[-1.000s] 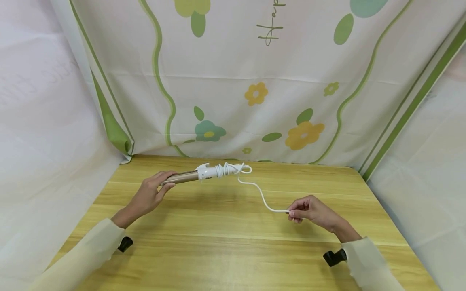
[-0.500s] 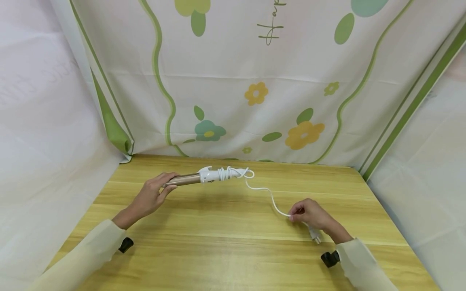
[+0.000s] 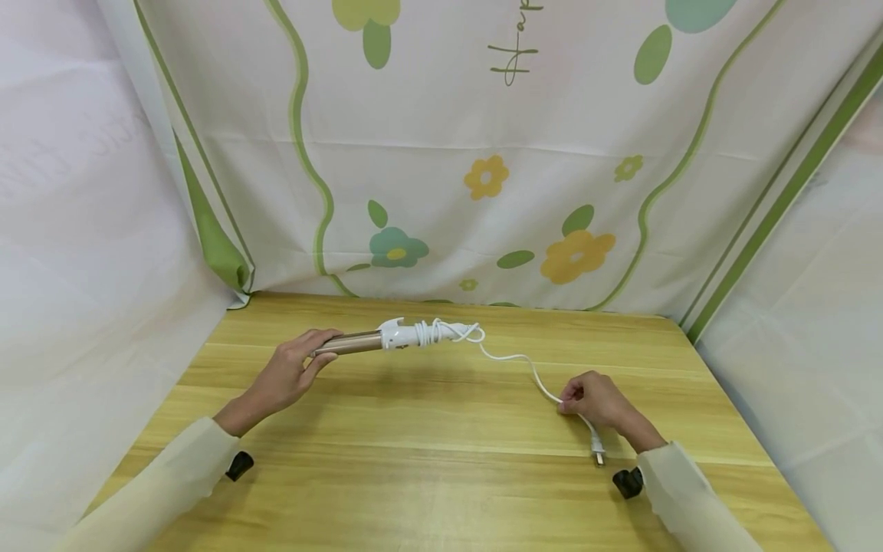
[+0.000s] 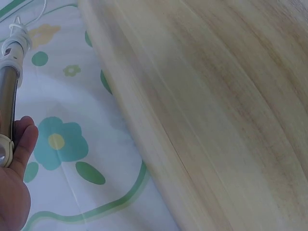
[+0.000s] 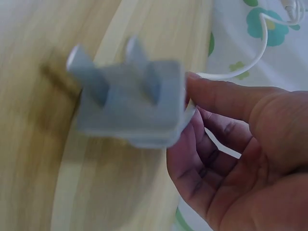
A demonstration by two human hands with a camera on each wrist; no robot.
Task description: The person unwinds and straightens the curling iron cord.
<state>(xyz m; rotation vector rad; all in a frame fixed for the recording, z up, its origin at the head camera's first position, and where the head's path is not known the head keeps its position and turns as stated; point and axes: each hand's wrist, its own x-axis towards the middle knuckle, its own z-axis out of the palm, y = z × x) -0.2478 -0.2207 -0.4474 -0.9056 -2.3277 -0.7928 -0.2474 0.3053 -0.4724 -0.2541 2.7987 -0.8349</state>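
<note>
My left hand [image 3: 293, 372] grips the end of a curling iron [image 3: 352, 343] with a bronze barrel and white handle, held out over the table. In the left wrist view the barrel [image 4: 7, 96] lies between my thumb and fingers. White cord is wound several times round the handle [image 3: 414, 334], with a small loop at its end. From there the free cord [image 3: 513, 357] runs right to my right hand [image 3: 599, 400], which pinches it between thumb and fingers. Below that hand dangles the plug [image 3: 597, 448]; its two flat prongs [image 5: 91, 74] show large and blurred in the right wrist view.
The wooden table [image 3: 428, 475] spreads beneath both hands. A floral cloth [image 3: 428, 192] hangs behind its far edge, and white cloth walls [image 3: 90, 230] stand at the sides. Black camera mounts [image 3: 628, 483] sit at both wrists.
My right hand has slid along the cord away from the plug, which now hangs below it. The curling iron has shifted slightly right, and the free cord stretches farther right.
</note>
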